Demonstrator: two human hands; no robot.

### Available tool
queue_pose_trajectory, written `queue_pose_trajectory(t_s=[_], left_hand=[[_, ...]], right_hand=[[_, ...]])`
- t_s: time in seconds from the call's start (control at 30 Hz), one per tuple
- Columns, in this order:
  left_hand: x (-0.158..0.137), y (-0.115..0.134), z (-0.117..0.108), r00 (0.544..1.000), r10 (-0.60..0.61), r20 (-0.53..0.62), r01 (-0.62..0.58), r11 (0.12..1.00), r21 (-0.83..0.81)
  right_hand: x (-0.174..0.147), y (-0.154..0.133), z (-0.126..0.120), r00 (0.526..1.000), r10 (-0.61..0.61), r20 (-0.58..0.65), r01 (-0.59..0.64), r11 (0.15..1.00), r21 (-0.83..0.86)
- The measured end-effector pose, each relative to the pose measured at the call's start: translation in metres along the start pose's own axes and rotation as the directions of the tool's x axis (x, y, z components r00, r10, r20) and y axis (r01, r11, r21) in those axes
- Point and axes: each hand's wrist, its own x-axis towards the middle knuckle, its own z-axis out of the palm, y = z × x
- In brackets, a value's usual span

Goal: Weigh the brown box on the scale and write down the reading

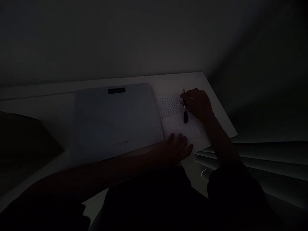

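The scene is very dark. My right hand (198, 104) grips a dark pen (184, 110) with its tip on a white sheet of paper (179, 123) that bears several rows of small writing. My left hand (176, 147) lies flat on the sheet's near edge, fingers spread, holding nothing. The sheet lies on a pale desk (48, 109), just right of a closed pale laptop (115, 122).
The closed laptop has a dark rectangular label (116, 90) near its far edge. A plain wall rises behind the desk. Pale slatted blinds or folds (264, 160) show at the lower right, past the desk's right edge. A dark shape (21, 144) sits at left.
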Motion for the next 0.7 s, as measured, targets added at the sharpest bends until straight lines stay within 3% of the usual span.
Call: queue_pose_trajectory(t_s=[0.13, 0.23, 0.37, 0.53, 0.6, 0.7], left_hand=[[0.001, 0.000, -0.002, 0.999, -0.029, -0.021, 0.029, 1.000, 0.001], [0.001, 0.000, -0.001, 0.999, -0.034, -0.035, 0.034, 0.999, -0.008], [0.002, -0.001, 0.003, 0.998, -0.022, -0.064, 0.021, 0.999, -0.027], [0.001, -0.001, 0.008, 0.997, -0.017, -0.079, 0.014, 0.999, -0.031], [0.000, -0.001, 0.009, 0.995, -0.025, -0.101, 0.022, 1.000, -0.022], [0.000, 0.000, 0.008, 0.991, -0.046, -0.122, 0.044, 0.999, -0.026]], right_hand=[[-0.003, -0.007, 0.000, 0.979, 0.068, -0.194, -0.049, 0.994, 0.100], [-0.007, -0.017, -0.002, 0.965, 0.171, -0.200, -0.080, 0.915, 0.396], [-0.008, -0.030, -0.002, 0.970, 0.241, -0.023, -0.133, 0.613, 0.779], [-0.003, -0.040, 0.006, 0.957, 0.270, 0.101, -0.184, 0.301, 0.936], [-0.003, -0.043, 0.007, 0.955, 0.281, 0.096, -0.173, 0.265, 0.949], [-0.002, -0.046, 0.007, 0.955, 0.286, 0.081, -0.172, 0.312, 0.934]])
